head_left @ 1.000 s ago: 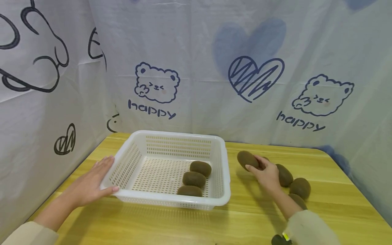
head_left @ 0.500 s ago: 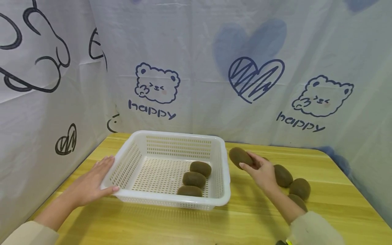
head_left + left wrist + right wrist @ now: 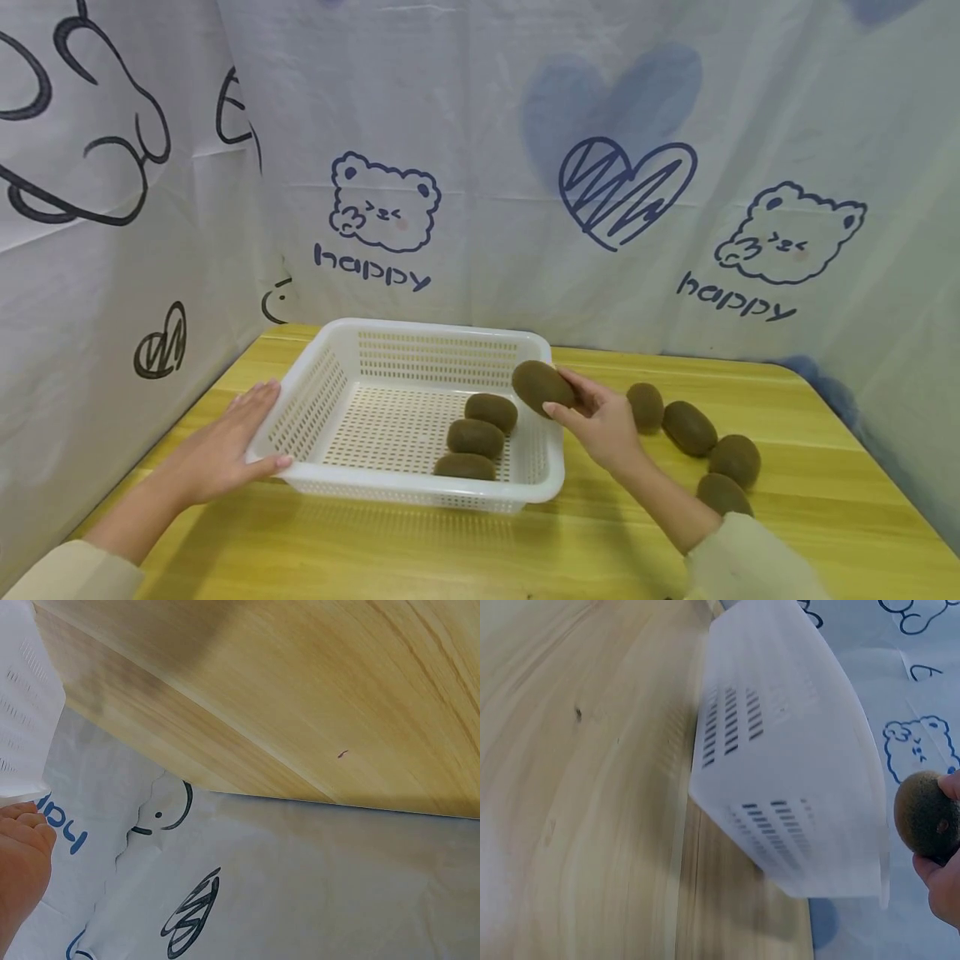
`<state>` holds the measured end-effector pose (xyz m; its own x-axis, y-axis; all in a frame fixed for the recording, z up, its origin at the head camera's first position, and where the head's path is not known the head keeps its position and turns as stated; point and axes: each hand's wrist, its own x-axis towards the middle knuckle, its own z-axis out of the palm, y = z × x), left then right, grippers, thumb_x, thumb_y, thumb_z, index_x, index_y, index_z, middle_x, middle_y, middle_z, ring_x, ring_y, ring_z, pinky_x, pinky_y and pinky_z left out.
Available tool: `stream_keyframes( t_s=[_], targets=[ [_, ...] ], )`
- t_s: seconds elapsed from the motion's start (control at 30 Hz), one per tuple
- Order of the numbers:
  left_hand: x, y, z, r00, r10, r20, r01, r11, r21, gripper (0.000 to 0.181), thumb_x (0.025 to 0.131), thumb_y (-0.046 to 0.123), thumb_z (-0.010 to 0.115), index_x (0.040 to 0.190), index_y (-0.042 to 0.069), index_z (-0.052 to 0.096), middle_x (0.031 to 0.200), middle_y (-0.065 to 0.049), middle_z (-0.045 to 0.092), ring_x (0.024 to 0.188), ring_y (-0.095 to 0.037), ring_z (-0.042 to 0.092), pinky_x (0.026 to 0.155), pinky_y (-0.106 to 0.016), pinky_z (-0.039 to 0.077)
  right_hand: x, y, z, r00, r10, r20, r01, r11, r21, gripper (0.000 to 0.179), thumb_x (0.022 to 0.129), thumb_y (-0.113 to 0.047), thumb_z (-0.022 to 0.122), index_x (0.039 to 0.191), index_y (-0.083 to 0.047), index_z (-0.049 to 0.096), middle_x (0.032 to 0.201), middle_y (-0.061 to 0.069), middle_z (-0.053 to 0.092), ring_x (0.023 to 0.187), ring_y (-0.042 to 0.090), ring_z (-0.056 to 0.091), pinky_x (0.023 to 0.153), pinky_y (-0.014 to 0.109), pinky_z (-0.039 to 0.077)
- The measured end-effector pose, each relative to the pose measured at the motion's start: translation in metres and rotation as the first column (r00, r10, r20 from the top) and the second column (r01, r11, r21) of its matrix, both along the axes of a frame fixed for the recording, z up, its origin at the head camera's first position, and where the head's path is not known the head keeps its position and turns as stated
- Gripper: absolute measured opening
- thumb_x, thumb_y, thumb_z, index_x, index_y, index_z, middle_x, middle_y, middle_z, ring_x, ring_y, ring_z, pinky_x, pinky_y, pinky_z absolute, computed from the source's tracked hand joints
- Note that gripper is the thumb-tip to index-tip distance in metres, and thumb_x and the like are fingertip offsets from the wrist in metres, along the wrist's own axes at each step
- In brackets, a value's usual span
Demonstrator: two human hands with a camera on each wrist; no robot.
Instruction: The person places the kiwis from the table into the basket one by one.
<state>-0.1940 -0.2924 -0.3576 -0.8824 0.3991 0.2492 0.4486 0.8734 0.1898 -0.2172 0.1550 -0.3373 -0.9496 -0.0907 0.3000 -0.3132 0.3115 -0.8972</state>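
Note:
Fuzzy brown, my right hand's kiwi [image 3: 542,388] is pinched between thumb and fingers above the right rim of a white plastic basket [image 3: 420,490]. That right hand [image 3: 607,425] is just outside the rim; in the right wrist view the kiwi [image 3: 924,814] appears beside the basket's slotted wall [image 3: 795,772]. Three kiwis [image 3: 476,439] lie in a row on the right side of the basket floor. At the basket's front left corner my left hand [image 3: 221,450] rests, fingers along the left rim and thumb on the front rim. In the left wrist view, its fingers [image 3: 30,834] touch the basket's edge.
Several more kiwis [image 3: 690,428] form a curved line on the wooden table [image 3: 360,550], right of the basket. Behind and to the left hangs a pale cloth [image 3: 487,275] with drawn bears and hearts, close to the table's edges.
My right hand has carried the kiwi leftward from the kiwi line to over the basket's right rim, uncovering another kiwi on the table. The left hand and basket stay put.

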Motion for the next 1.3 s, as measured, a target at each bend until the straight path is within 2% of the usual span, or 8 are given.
stream_keyframes(
  t_s=[0.13, 0.37, 0.6, 0.83, 0.97, 1.07, 1.17, 1.3],
  targets=[
    [0.0, 0.0, -0.001, 1.0, 0.001, -0.002, -0.001, 1.0, 0.001, 0.092, 0.084, 0.045, 0.06, 0.146, -0.005, 0.014, 0.148, -0.03, 0.022, 0.136, -0.046, 0.023, 0.103, -0.003, -0.014, 0.001, -0.015, 0.0, 0.998, 0.054, -0.011, -0.054, 0.998, -0.025, 0.05, 0.082, -0.001, 0.066, 0.128, 0.008, 0.05, 0.128, 0.025, 0.055, 0.115, 0.034, 0.057, 0.088, 0.02, 0.051],
    [-0.001, 0.001, -0.002, 1.0, -0.006, -0.016, 0.006, 1.0, 0.002, 0.091, 0.084, 0.044, 0.06, 0.146, -0.006, 0.015, 0.148, -0.031, 0.023, 0.136, -0.046, 0.023, 0.102, -0.001, -0.014, -0.001, -0.042, 0.002, 0.992, 0.122, -0.03, -0.122, 0.993, 0.008, 0.049, 0.081, -0.002, 0.066, 0.127, 0.008, 0.052, 0.127, 0.024, 0.056, 0.115, 0.033, 0.057, 0.093, 0.031, 0.051],
    [0.0, 0.001, -0.002, 1.0, -0.001, 0.003, 0.001, 1.0, 0.004, 0.092, 0.084, 0.045, 0.059, 0.146, -0.005, 0.013, 0.148, -0.031, 0.021, 0.136, -0.047, 0.022, 0.101, -0.002, -0.016, -0.005, -0.067, 0.001, 0.979, 0.195, -0.058, -0.193, 0.98, 0.038, 0.045, 0.081, -0.002, 0.067, 0.123, 0.009, 0.055, 0.121, 0.025, 0.06, 0.106, 0.033, 0.061, 0.086, 0.028, 0.055],
    [0.0, 0.001, -0.001, 1.0, 0.003, 0.014, -0.003, 1.0, 0.01, 0.092, 0.084, 0.045, 0.059, 0.147, -0.003, 0.011, 0.149, -0.03, 0.02, 0.135, -0.048, 0.022, 0.1, -0.001, -0.015, -0.007, -0.09, 0.001, 0.961, 0.275, 0.005, -0.274, 0.955, 0.118, 0.047, 0.082, -0.008, 0.068, 0.125, 0.005, 0.055, 0.123, 0.022, 0.059, 0.107, 0.031, 0.062, 0.085, 0.027, 0.055],
    [0.0, 0.001, -0.001, 1.0, 0.006, 0.011, -0.006, 1.0, 0.011, 0.092, 0.084, 0.044, 0.059, 0.147, -0.003, 0.011, 0.149, -0.03, 0.019, 0.135, -0.048, 0.022, 0.099, -0.001, -0.015, -0.01, -0.103, 0.0, 0.946, 0.322, 0.045, -0.324, 0.927, 0.187, 0.046, 0.082, -0.01, 0.068, 0.125, 0.003, 0.056, 0.123, 0.019, 0.06, 0.103, 0.027, 0.062, 0.081, 0.025, 0.055],
    [0.0, 0.0, -0.001, 1.0, 0.003, 0.003, -0.003, 1.0, 0.01, 0.093, 0.084, 0.044, 0.059, 0.148, -0.002, 0.01, 0.149, -0.029, 0.019, 0.136, -0.047, 0.022, 0.101, -0.002, -0.015, -0.013, -0.112, -0.001, 0.926, 0.366, 0.089, -0.377, 0.898, 0.227, 0.047, 0.082, -0.011, 0.068, 0.125, 0.003, 0.055, 0.125, 0.017, 0.06, 0.106, 0.026, 0.061, 0.084, 0.028, 0.054],
    [-0.001, 0.0, -0.002, 1.0, -0.002, -0.004, 0.002, 1.0, 0.011, 0.093, 0.084, 0.044, 0.06, 0.148, -0.002, 0.01, 0.149, -0.03, 0.02, 0.135, -0.048, 0.023, 0.101, -0.002, -0.015, -0.016, -0.119, -0.004, 0.9, 0.407, 0.156, -0.436, 0.858, 0.271, 0.048, 0.083, -0.011, 0.068, 0.127, 0.003, 0.054, 0.127, 0.016, 0.058, 0.11, 0.026, 0.059, 0.089, 0.031, 0.052],
    [-0.001, 0.001, -0.002, 1.0, -0.006, -0.007, 0.006, 1.0, 0.01, 0.093, 0.084, 0.044, 0.06, 0.147, -0.003, 0.011, 0.148, -0.03, 0.021, 0.134, -0.049, 0.024, 0.101, -0.002, -0.015, -0.019, -0.127, -0.008, 0.873, 0.432, 0.225, -0.487, 0.784, 0.385, 0.049, 0.083, -0.013, 0.068, 0.128, 0.0, 0.054, 0.128, 0.012, 0.058, 0.115, 0.024, 0.056, 0.095, 0.03, 0.049]
  ],
)
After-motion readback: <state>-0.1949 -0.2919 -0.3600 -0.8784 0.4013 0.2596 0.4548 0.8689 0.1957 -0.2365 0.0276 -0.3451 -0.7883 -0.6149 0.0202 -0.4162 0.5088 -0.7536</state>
